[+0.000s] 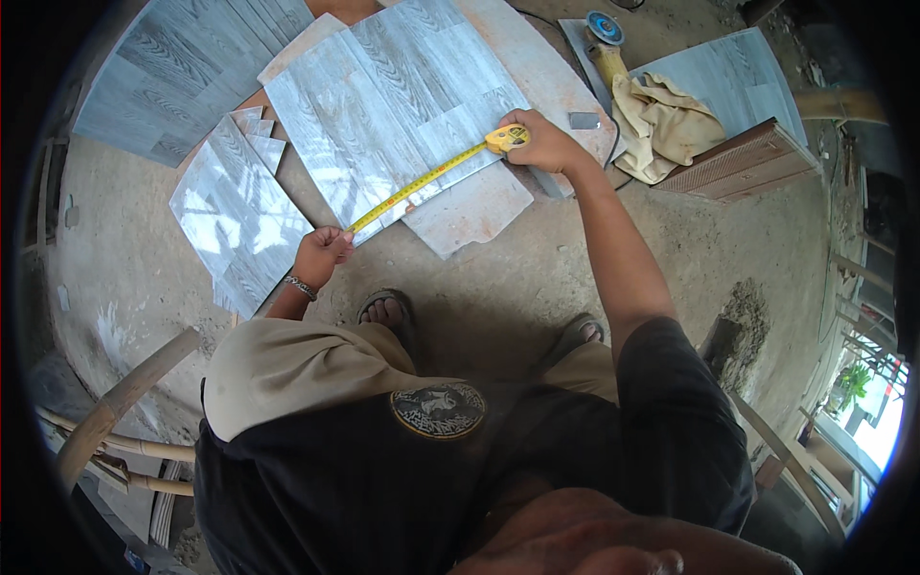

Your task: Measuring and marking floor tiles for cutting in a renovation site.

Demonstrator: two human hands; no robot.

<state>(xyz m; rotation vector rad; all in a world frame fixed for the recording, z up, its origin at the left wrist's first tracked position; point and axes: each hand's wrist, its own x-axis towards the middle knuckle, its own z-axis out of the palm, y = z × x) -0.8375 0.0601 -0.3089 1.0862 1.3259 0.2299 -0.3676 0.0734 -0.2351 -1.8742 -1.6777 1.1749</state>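
A glossy grey wood-patterned tile (383, 86) lies in front of me on a dusty pale board (465, 220). A yellow tape blade (417, 187) stretches along the tile's near edge, rising from lower left to upper right. My left hand (321, 257) pinches the blade's end at the tile's lower-left corner. My right hand (537, 144) grips the yellow tape measure case (504, 139) near the tile's right corner. Just left of my left hand lie cut grey tile pieces (235, 220), overlapping.
More grey tiles (168, 67) are at upper left and right (728, 67). An angle grinder (607, 53) rests beside a beige cloth (671, 125) and a brown panel (738, 168). Bamboo poles (144, 383) stand at lower left. The floor (671, 249) is dusty concrete.
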